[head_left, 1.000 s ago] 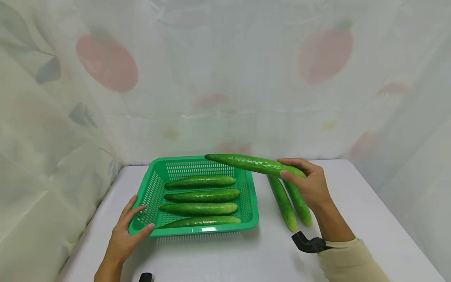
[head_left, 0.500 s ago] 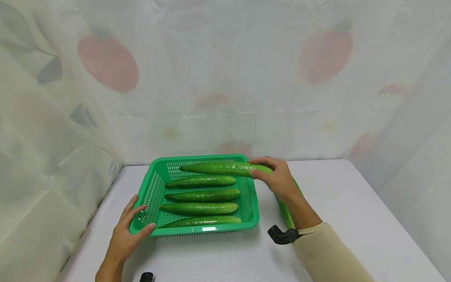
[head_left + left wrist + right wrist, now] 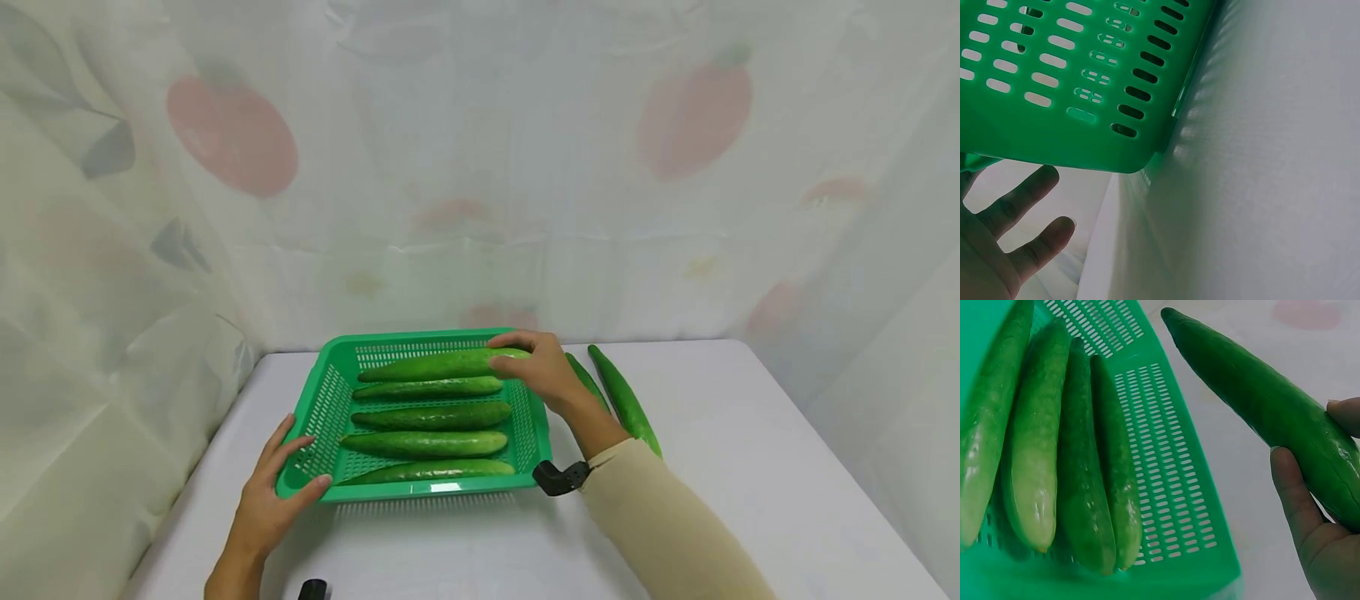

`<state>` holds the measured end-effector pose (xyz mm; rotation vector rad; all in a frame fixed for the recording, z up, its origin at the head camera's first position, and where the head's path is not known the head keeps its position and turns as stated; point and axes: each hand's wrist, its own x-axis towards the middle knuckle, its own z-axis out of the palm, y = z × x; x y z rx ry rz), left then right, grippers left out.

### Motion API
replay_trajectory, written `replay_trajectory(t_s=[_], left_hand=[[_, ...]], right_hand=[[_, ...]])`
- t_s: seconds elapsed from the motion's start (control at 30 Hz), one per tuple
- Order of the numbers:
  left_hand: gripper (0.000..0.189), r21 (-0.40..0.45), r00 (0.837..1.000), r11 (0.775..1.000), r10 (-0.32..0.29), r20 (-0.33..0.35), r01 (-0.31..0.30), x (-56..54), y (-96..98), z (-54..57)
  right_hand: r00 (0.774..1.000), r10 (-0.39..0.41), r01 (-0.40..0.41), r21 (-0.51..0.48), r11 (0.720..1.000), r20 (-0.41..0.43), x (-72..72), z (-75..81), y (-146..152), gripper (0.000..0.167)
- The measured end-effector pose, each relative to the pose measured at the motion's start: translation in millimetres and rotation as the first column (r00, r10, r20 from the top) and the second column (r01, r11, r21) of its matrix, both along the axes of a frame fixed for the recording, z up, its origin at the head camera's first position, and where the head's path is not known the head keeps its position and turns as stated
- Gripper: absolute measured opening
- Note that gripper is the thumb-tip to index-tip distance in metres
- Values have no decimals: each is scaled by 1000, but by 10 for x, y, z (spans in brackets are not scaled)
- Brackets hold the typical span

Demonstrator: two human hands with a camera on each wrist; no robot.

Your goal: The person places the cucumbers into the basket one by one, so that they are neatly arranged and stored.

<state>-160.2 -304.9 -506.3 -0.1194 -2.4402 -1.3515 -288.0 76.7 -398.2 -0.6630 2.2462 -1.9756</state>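
My right hand point(image 3: 543, 371) grips a long green cucumber point(image 3: 442, 365) near its paler end, between thumb and fingers. In the head view, this cucumber lies level over the back of a green plastic basket point(image 3: 420, 493), its dark tip pointing left. Several cucumbers point(image 3: 431, 417) rest side by side on the basket's floor. At the near-left corner, my left hand point(image 3: 262, 500) rests at the basket rim with fingers spread. The left wrist view shows two straight fingers point(image 3: 1025, 194) beside the slotted wall point(image 3: 1047, 134). From the right wrist, the gripped cucumber point(image 3: 1260, 394) appears beside the basket wall.
Two more cucumbers lie on the white table to the right: one point(image 3: 630, 400) farther out, another point(image 3: 587, 379) partly behind my right forearm. A printed curtain point(image 3: 480, 167) hangs behind the table, with sheeting point(image 3: 97, 400) along the left side.
My right hand has carried the cucumber leftward and lower, from above the basket's right side to over its back part. The left hand and basket stay practically where they were.
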Motion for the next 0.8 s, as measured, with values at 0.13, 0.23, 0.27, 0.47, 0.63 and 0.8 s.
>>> replay_trajectory(t_s=[0.13,0.23,0.27,0.47,0.63,0.8], left_hand=[[58,22,1000,1000,-14,-2,14,16,6,26],[57,37,1000,999,-23,8,23,23,7,41],[57,38,1000,999,-24,11,23,24,6,45],[57,31,1000,999,-22,9,21,30,12,59],[57,23,1000,1000,-13,2,13,49,23,58],[58,18,1000,1000,-2,12,2,42,9,33]], right_hand=[[999,33,-33,2,999,37,-86,-36,-107,32],[996,43,-44,12,999,79,-149,-68,-175,32],[995,44,-46,22,999,91,-167,-78,-195,32],[987,59,-69,64,996,153,-246,-153,-307,27],[984,68,-82,74,994,167,-294,-228,-394,25],[982,60,-87,152,985,177,-309,-278,-458,27]])
